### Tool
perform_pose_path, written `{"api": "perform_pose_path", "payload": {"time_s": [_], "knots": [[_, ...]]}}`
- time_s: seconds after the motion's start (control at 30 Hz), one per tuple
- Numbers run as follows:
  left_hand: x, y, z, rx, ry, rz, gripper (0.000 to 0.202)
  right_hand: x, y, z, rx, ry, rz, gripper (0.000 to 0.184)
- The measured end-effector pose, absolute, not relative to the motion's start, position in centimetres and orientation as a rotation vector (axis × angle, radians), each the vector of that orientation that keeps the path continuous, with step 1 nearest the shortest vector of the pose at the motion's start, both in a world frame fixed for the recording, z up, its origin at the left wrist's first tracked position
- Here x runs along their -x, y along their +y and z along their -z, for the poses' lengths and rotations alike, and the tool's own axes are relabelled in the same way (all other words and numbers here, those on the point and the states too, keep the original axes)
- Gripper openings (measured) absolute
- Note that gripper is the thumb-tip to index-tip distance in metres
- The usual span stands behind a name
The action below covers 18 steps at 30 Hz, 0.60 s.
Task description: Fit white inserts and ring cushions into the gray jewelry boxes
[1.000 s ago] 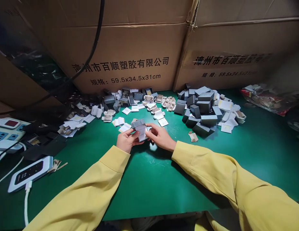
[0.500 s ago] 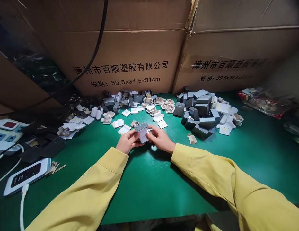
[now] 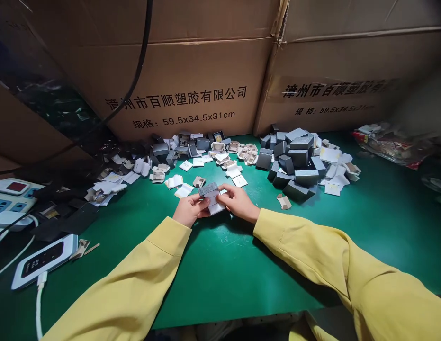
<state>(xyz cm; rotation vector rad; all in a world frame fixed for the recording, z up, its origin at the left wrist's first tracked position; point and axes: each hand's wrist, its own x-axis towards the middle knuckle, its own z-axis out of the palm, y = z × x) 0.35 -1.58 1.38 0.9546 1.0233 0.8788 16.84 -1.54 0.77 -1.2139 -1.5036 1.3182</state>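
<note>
A small grey box [image 3: 208,190] with a white folded insert [image 3: 216,207] under it sits between both hands, low over the green table [image 3: 220,265]. My left hand [image 3: 187,210] grips its left side with curled fingers. My right hand [image 3: 238,202] pinches the right side of the box and the white piece. Both sleeves are yellow. How the insert joins the box is hidden by my fingers.
A heap of grey boxes [image 3: 294,161] lies to the right rear. White and tan inserts [image 3: 223,156] are scattered behind. Large cardboard cartons [image 3: 192,71] wall the back. Black pieces [image 3: 64,213], a power strip [image 3: 10,194] and a white device [image 3: 42,259] with cable lie left.
The box and both hands have sunk slightly toward the table, and the white insert now lies flatter beneath the box.
</note>
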Motion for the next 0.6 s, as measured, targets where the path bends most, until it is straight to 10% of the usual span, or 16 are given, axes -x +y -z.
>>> {"api": "perform_pose_path", "payload": {"time_s": [0.37, 0.6], "knots": [[-0.6, -1.1, -0.6, -0.884, 1.061, -1.072, 0.050, -16.8, -1.6, -0.6, 1.083, -1.449, -1.309, 0.033], [0.6, -0.8, -1.4, -0.811, 0.744, -0.959, 0.051, -17.5, -1.6, -0.9, 1.172, -1.647, -0.563, 0.026]]}}
